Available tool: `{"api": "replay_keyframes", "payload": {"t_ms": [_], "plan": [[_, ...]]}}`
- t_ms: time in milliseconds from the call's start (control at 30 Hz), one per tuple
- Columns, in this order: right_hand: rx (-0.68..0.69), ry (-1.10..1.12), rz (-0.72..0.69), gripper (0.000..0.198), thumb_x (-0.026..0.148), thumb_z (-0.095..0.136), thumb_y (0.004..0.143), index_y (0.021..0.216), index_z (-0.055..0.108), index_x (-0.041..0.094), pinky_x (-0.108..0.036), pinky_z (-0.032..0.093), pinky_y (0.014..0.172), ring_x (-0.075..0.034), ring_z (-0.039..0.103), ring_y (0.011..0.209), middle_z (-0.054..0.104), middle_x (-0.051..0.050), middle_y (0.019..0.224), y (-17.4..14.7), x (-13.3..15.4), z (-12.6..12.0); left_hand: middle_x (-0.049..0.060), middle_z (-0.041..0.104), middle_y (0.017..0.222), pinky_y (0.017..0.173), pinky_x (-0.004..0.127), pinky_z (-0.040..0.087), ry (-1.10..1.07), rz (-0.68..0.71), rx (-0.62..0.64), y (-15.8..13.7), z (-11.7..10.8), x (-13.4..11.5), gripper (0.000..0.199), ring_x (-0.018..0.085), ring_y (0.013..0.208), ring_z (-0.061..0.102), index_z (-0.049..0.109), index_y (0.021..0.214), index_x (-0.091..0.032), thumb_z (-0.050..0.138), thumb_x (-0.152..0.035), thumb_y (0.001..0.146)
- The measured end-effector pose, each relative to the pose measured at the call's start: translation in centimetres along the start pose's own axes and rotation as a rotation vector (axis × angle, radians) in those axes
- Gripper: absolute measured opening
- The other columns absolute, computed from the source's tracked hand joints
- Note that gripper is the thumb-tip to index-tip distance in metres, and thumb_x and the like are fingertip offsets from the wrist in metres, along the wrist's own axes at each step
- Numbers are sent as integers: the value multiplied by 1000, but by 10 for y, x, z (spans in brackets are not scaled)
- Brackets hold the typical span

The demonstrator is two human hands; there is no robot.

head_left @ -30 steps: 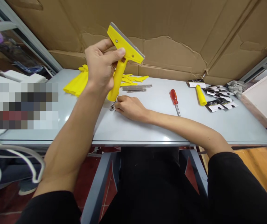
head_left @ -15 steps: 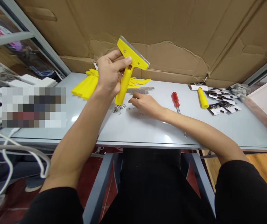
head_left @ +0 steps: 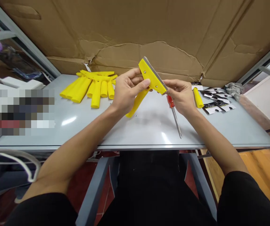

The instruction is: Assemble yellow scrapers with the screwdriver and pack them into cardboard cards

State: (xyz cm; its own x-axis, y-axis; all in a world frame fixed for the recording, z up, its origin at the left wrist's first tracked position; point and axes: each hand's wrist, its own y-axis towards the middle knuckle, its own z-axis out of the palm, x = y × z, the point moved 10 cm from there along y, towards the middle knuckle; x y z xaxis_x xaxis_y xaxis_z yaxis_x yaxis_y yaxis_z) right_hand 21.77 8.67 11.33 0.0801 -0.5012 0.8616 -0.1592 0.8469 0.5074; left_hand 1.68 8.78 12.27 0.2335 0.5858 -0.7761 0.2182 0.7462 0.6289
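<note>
Currently, the left hand (head_left: 125,94) grips the scraper (head_left: 146,84) at the neck, holding it above the desk (head_left: 149,125). Its long axis runs diagonally: the handle points down-left toward the person, and the bladed head points up-right. The right hand (head_left: 182,95) is closed on the head's right end, fingertips at the blade edge. Both hands are close together on the scraper. A screwdriver (head_left: 173,111) lies on the desk just below the right hand; spare handles (head_left: 92,88) lie well apart to the left.
</note>
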Motion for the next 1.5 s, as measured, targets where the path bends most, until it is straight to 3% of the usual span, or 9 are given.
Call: {"api": "replay_keyframes", "payload": {"t_ms": [100,300,467,700,867,1033,1133,1333,1500], "plan": [[-23,43,25,68,73,104,71,112,87,22,-28,70,80,-15,79,94,85,-6,111,-7,-3,14,9,90,110,91,45,80,-18,7,3,-4,9,-2,56,31,108,90,77,129,-27,96,-67,95],[-13,57,-4,74,70,105,71,121,81,22,-28,73,85,-18,83,106,84,-6,115,-10,1,11,9,90,109,87,45,80,-21,26,-6,-6,14,-3,60,32,105,90,77,130,-26,97,-69,94],[-21,36,43,69,68,102,78,126,79,24,-31,72,77,-19,83,99,83,-5,107,-12,-1,7,7,89,107,85,45,80,-20,52,-3,-6,15,-4,57,31,102,90,77,126,-27,97,-69,93],[-19,98,83,63,64,107,72,113,81,25,-28,69,68,-15,79,82,82,-2,96,-12,-9,8,7,88,105,88,48,80,-75,29,-3,-7,18,-4,58,32,106,90,76,127,-28,101,-65,90],[2,55,62,61,64,105,75,117,84,26,-27,65,61,-15,77,78,82,-2,96,-11,-3,5,5,87,107,86,47,79,-75,37,-17,-6,17,-6,58,30,101,89,76,125,-29,101,-67,88],[24,37,50,56,71,93,89,123,83,27,-25,63,62,-15,79,85,82,-3,100,-12,7,3,5,85,110,88,44,76,-9,85,-32,-6,13,-10,58,27,100,87,73,130,-29,96,-68,93],[23,-6,40,62,64,99,84,130,80,27,-23,59,58,-15,79,84,83,-3,104,-14,10,5,5,84,112,91,44,75,57,142,-59,-8,12,-14,55,26,104,85,70,128,-30,93,-69,97],[-34,-118,-47,63,65,98,85,129,75,26,-31,69,78,-18,80,102,81,-5,113,-18,19,6,4,80,115,77,39,72,129,149,-107,-14,15,-9,52,26,106,81,66,125,-34,88,-72,99],[-51,-197,-78,63,69,96,87,129,74,27,-28,65,82,-15,74,103,74,-3,111,-14,19,1,3,81,110,72,37,69,143,115,-96,-15,17,-5,57,25,96,80,62,127,-34,88,-76,97]]}}
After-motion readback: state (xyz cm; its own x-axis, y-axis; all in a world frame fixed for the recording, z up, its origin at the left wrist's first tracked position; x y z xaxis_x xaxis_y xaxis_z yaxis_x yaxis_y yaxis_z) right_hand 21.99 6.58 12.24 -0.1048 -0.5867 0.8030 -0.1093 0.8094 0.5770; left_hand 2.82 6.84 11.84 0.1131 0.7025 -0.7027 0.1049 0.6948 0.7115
